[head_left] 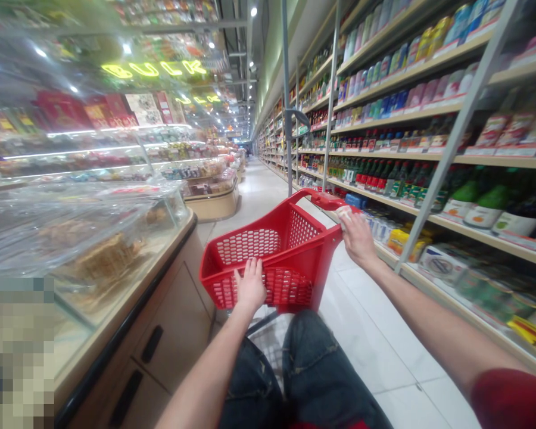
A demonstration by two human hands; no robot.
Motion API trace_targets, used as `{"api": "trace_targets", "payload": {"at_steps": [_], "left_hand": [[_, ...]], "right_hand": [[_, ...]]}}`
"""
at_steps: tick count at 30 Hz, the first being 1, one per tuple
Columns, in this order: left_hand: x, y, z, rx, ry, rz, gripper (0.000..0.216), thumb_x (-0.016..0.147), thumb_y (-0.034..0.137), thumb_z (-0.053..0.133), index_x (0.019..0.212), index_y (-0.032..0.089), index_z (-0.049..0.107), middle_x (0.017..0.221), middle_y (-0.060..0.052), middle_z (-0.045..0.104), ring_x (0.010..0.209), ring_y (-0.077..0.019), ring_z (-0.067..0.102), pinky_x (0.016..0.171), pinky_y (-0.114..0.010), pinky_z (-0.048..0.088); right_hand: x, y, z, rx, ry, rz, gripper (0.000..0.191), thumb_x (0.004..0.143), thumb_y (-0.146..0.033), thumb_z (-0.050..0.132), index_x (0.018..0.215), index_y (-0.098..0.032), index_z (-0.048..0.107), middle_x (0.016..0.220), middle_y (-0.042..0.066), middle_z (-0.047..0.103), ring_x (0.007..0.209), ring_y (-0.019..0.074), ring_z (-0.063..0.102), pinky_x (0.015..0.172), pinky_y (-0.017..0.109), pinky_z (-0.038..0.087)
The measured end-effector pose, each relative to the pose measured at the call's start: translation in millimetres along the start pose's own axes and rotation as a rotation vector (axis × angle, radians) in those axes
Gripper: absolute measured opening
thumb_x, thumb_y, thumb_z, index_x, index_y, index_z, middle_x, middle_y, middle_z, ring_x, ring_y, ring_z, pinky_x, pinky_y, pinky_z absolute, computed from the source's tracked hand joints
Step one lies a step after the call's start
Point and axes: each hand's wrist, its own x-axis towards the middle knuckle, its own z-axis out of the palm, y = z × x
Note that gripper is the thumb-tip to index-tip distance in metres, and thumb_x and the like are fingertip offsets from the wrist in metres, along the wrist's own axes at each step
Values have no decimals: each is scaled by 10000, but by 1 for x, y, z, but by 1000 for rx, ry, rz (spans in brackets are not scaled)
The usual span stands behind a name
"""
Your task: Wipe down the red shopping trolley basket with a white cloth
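Both arms reach forward to a red shopping basket [277, 250]. The left hand [250, 285] lies flat on its near wall, fingers spread. The right hand [356, 237] curls around the rim corner by the handle [326, 199].

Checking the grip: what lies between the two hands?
Head view: only the red basket's near rim and corner lie between left hand and right hand.

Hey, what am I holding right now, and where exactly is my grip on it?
The red perforated plastic shopping basket. Your left hand has its grip over the near rim, and your right hand has its grip on the right-hand corner of the rim.
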Motion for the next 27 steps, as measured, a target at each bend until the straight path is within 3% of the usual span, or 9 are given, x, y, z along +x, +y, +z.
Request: {"api": "trace_targets", "payload": {"at_steps": [3, 6, 11, 13, 19, 21, 23, 27], "left_hand": [[1, -1, 0, 3, -6, 3, 752, 659, 138, 392, 1383, 121, 188, 1461, -65, 173, 1341, -216, 138, 1044, -570, 98], [1, -3, 1, 3, -3, 9, 743, 668, 134, 387, 1384, 144, 190, 1462, -59, 174, 1342, -216, 132, 1047, -561, 98], [0, 0, 0, 0, 6, 4, 737, 680, 136, 384, 1389, 153, 181, 1462, -72, 180, 1345, -240, 115, 1045, -567, 94], [1, 1, -2, -4, -5, -5, 749, 674, 137, 397, 1390, 152, 178, 1463, -75, 174, 1346, -247, 106, 1045, -568, 96], [-3, 14, -13, -137, 12, -57, 720, 674, 144, 458, 1363, 154, 247, 1459, -94, 186, 1342, -258, 126, 1051, -564, 61], [-5, 32, -17, -369, 90, -59, 655, 691, 146, 466, 1328, 148, 315, 1455, -97, 203, 1338, -246, 147, 1067, -528, 58], [-6, 56, -21, -790, 162, -19, 555, 731, 174, 458, 1281, 142, 389, 1419, -104, 299, 1309, -222, 242, 1079, -451, 136], [-1, 100, -29, -1823, 64, 53, 411, 763, 344, 496, 1114, 135, 540, 1142, -104, 591, 1060, -204, 541, 914, -322, 401]], "right_hand": [[-7, -29, 8, 19, -74, -162, 430, 815, -141, 360, 1232, -170, 457, 1286, 114, 469, 1233, 244, 347, 988, 451, 287], [-4, -37, 9, 4, -130, -236, 428, 818, -147, 372, 1235, -181, 461, 1298, 107, 459, 1246, 251, 328, 1000, 472, 259], [6, -6, -3, -45, 2, 82, 484, 808, -198, 400, 1292, -184, 392, 1350, 135, 381, 1260, 283, 293, 970, 506, 280], [4, -5, -3, -39, -10, 92, 490, 807, -189, 393, 1297, -194, 385, 1354, 127, 379, 1260, 280, 296, 970, 509, 278], [-12, -66, 9, 181, -171, -145, 457, 805, -121, 362, 1246, -192, 457, 1306, 103, 455, 1247, 243, 343, 1011, 498, 254], [-16, -90, 8, 325, -170, -114, 450, 815, -145, 359, 1257, -181, 442, 1316, 99, 445, 1242, 221, 358, 1022, 462, 280], [-21, -110, 2, 476, -124, -26, 460, 829, -184, 353, 1285, -157, 401, 1335, 108, 419, 1242, 199, 361, 1023, 411, 313], [-37, -132, -15, 652, -77, 79, 481, 852, -208, 299, 1331, -177, 323, 1309, 92, 452, 1193, 166, 427, 985, 346, 375]]}}
